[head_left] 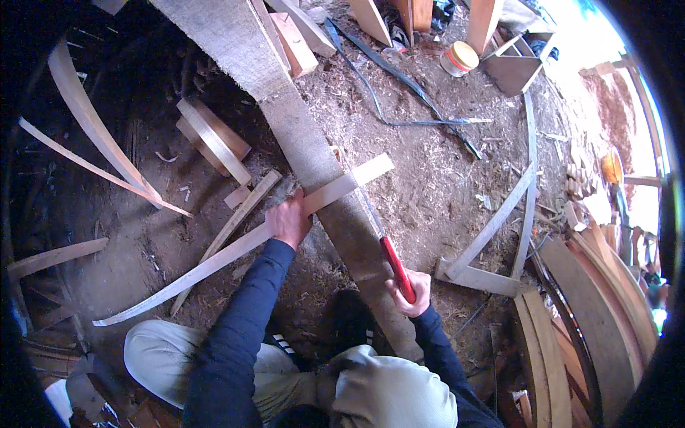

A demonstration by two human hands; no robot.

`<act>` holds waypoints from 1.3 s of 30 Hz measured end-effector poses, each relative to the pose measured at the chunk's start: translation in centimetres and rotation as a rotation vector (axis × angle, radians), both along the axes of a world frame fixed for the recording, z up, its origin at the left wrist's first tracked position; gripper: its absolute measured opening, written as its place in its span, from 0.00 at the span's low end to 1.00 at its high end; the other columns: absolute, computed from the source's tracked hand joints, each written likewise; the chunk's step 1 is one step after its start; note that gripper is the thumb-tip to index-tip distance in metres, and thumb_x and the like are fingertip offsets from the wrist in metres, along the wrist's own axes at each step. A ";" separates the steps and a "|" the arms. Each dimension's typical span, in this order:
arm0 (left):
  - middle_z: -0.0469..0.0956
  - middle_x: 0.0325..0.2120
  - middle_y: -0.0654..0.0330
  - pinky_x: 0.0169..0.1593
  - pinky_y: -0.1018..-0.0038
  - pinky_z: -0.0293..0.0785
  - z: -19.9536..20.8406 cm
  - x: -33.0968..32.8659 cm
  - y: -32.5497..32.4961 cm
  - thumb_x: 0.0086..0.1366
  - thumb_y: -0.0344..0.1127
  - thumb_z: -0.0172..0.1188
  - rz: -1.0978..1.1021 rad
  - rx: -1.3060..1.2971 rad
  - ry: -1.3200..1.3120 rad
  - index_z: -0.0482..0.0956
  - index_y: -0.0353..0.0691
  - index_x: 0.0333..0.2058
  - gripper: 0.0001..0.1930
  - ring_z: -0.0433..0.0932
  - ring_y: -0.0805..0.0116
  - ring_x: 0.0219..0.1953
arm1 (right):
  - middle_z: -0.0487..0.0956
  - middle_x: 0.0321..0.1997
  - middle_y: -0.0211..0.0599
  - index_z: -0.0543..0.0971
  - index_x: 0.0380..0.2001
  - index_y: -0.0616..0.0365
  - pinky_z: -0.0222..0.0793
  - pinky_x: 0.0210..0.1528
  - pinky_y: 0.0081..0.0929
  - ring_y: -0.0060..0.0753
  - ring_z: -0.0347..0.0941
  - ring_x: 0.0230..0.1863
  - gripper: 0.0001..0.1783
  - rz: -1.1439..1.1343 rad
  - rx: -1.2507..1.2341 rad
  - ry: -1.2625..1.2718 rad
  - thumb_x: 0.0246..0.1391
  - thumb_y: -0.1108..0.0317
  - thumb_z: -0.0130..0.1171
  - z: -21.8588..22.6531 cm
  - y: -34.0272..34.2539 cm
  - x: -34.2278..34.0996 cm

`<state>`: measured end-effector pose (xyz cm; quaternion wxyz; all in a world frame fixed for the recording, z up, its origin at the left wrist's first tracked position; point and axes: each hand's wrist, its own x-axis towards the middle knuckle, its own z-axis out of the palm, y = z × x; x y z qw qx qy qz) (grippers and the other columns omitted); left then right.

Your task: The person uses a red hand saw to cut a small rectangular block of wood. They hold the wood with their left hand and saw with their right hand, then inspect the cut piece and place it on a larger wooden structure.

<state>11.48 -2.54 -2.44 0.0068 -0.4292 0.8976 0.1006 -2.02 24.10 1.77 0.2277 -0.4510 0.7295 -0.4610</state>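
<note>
Pale curved wood strip [235, 251] across grey plank [314, 153], left hand [287, 221] fingers clamped on it, right hand [410, 291] fingers gripping red-handled saw [382, 239]

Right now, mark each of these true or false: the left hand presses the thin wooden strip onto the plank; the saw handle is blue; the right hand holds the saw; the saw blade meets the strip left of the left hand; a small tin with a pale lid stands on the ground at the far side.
1. True: the left hand presses the thin wooden strip onto the grey plank.
2. False: the saw has a red handle.
3. True: the right hand grips that handle.
4. False: the blade meets the strip to the right of the left hand.
5. True: the tin stands on the sawdust-covered ground at the far side.
</note>
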 end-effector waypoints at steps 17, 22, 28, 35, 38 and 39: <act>0.78 0.19 0.53 0.28 0.57 0.74 -2.0 0.2 0.0 0.50 0.35 0.56 0.055 -0.040 0.077 0.73 0.46 0.29 0.06 0.79 0.50 0.24 | 0.72 0.13 0.36 0.74 0.17 0.55 0.65 0.19 0.29 0.35 0.69 0.13 0.08 -0.112 -0.118 0.065 0.42 0.72 0.64 -0.4 0.1 0.6; 0.77 0.18 0.52 0.27 0.57 0.74 -1.8 0.3 0.0 0.49 0.35 0.56 0.048 -0.058 0.034 0.73 0.46 0.28 0.05 0.79 0.51 0.23 | 0.71 0.12 0.34 0.73 0.15 0.54 0.63 0.18 0.27 0.33 0.69 0.12 0.11 0.107 -0.045 -0.084 0.42 0.70 0.67 0.1 -0.4 0.3; 0.77 0.17 0.54 0.26 0.57 0.74 -1.2 0.2 0.2 0.48 0.36 0.58 0.039 -0.074 0.068 0.73 0.47 0.28 0.06 0.79 0.51 0.22 | 0.66 0.08 0.33 0.69 0.12 0.53 0.58 0.15 0.26 0.31 0.63 0.08 0.14 0.038 -0.014 -0.078 0.42 0.71 0.64 0.0 -0.7 -0.1; 0.77 0.17 0.54 0.27 0.56 0.74 -0.8 0.2 0.2 0.48 0.37 0.58 0.039 -0.044 0.055 0.73 0.48 0.30 0.08 0.79 0.50 0.22 | 0.66 0.10 0.29 0.67 0.13 0.52 0.61 0.16 0.25 0.29 0.66 0.11 0.19 0.152 0.004 -0.065 0.36 0.67 0.71 0.1 -0.2 -1.0; 0.78 0.18 0.53 0.27 0.55 0.74 -1.5 0.3 0.0 0.49 0.36 0.58 0.038 -0.037 0.030 0.73 0.48 0.30 0.08 0.79 0.49 0.22 | 0.67 0.12 0.29 0.68 0.16 0.51 0.62 0.18 0.25 0.30 0.67 0.13 0.20 0.232 0.109 -0.177 0.34 0.63 0.74 1.7 -0.6 -0.9; 0.78 0.18 0.53 0.28 0.55 0.74 -1.7 0.4 -0.1 0.49 0.36 0.58 0.042 -0.025 0.020 0.73 0.47 0.30 0.08 0.79 0.49 0.23 | 0.67 0.12 0.29 0.68 0.17 0.51 0.62 0.17 0.25 0.30 0.67 0.13 0.20 0.238 0.099 -0.157 0.34 0.63 0.74 1.6 -0.7 -0.9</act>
